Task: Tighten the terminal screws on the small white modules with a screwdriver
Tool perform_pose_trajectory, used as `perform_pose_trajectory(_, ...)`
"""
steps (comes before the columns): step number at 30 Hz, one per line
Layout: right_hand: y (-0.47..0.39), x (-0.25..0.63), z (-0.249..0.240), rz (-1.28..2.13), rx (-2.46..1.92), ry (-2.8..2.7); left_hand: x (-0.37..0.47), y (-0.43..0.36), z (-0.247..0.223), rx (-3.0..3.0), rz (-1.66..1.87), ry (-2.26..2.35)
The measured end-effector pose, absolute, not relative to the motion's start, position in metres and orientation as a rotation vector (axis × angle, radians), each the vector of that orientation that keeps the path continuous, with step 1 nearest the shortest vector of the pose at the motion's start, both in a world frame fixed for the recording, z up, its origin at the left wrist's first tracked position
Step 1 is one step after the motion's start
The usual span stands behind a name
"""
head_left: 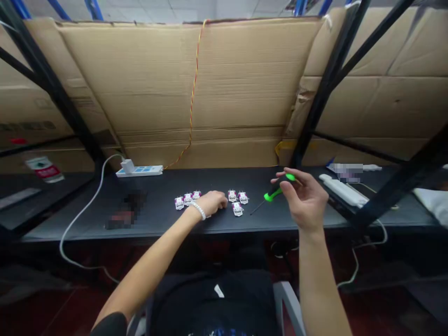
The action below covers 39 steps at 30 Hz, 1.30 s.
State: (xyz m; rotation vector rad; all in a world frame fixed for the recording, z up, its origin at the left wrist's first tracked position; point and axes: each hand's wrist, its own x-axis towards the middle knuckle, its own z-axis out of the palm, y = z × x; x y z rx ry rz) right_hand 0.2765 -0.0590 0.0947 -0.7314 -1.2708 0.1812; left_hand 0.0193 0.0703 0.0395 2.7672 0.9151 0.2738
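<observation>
My right hand (307, 198) is closed around the green and black handle of a screwdriver (273, 193). The thin shaft slants down to the left, its tip close to the small white and purple parts. My left hand (212, 202), with a white bracelet at the wrist, is low over the table, fingers curled; whatever they hold is hidden. To its left, three small white and purple parts (179, 202) form a slanting row. On its right, between both hands, lie three more such parts (237, 208) in a loose group.
On the dark table (217, 226) a white power strip (143, 171) with a plugged-in charger stands at the back left. Another white strip (343, 190) lies at right. Black metal posts (322, 84) flank the cardboard back wall (245, 79). A white cable (79, 217) hangs over the front edge.
</observation>
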Motion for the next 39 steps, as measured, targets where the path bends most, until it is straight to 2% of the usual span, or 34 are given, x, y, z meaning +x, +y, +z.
perform_pose_trajectory(9,-0.058,0.274,0.097,0.163,-0.734,-1.28,0.016,0.062,0.049,2.71,0.366,0.954)
perform_pose_trajectory(15,-0.069,0.264,0.095,0.229,-0.693,-1.299,0.006,0.029,0.066,2.274,0.912,0.758)
perform_pose_trajectory(18,-0.078,0.249,0.095,0.283,-0.84,-1.58,0.005,0.008,0.07,1.985,1.078,0.673)
perform_pose_trajectory(23,-0.077,0.214,0.093,0.133,-0.916,-1.968,0.002,-0.014,0.075,1.82,1.224,0.584)
perform_pose_trajectory(32,-0.071,0.19,0.08,-0.243,-0.815,-1.944,-0.005,-0.029,0.074,1.775,1.362,0.602)
perform_pose_trajectory(39,-0.071,0.182,0.073,-0.279,-0.939,-1.942,-0.005,-0.037,0.061,1.806,1.502,0.639)
